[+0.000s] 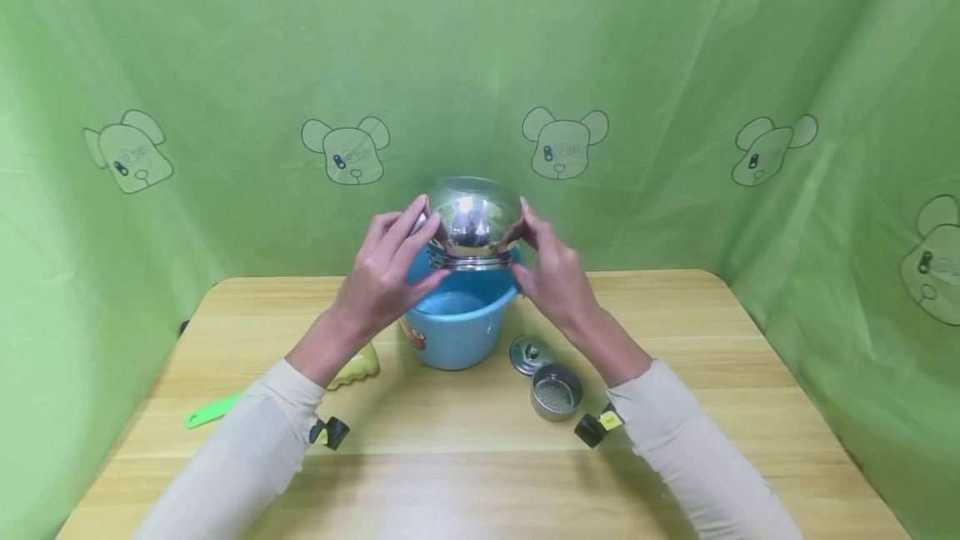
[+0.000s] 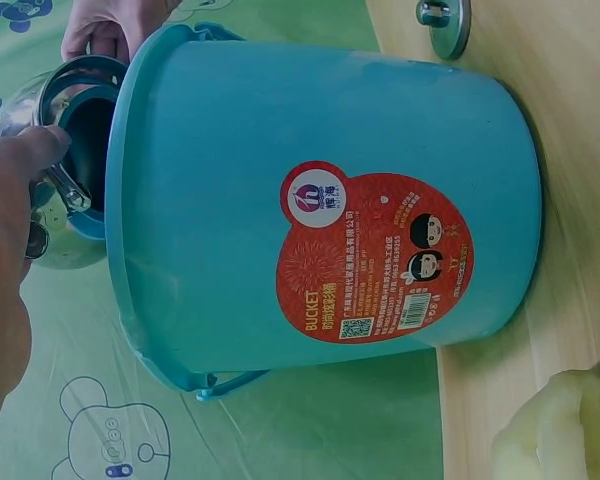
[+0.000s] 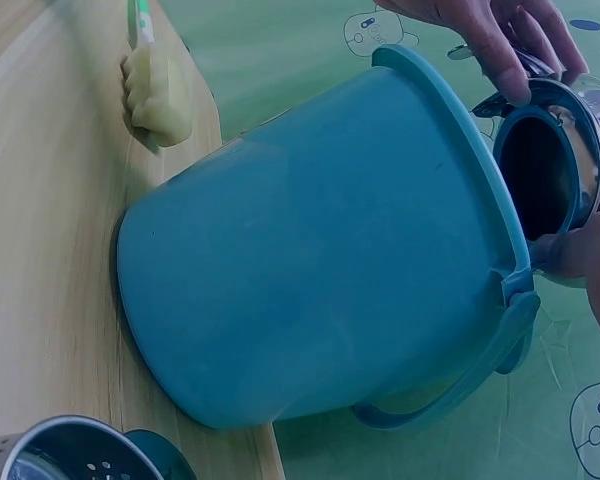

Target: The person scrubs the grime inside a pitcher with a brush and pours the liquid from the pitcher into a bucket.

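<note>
A shiny stainless steel teapot hangs upside down over a blue bucket, its mouth facing down toward the bucket's opening. My left hand grips its left side, with the thumb near the rim. On the opposite side my right hand holds it with fingers spread over the body and the thumb low by the rim. In the right wrist view the dark round mouth of the teapot shows close beside the bucket's rim.
Right of the bucket lie a small metal lid with a knob and a perforated strainer cup. To the left is a pale yellow sponge with a green handle, partly behind my left forearm. Green cloth surrounds the wooden table.
</note>
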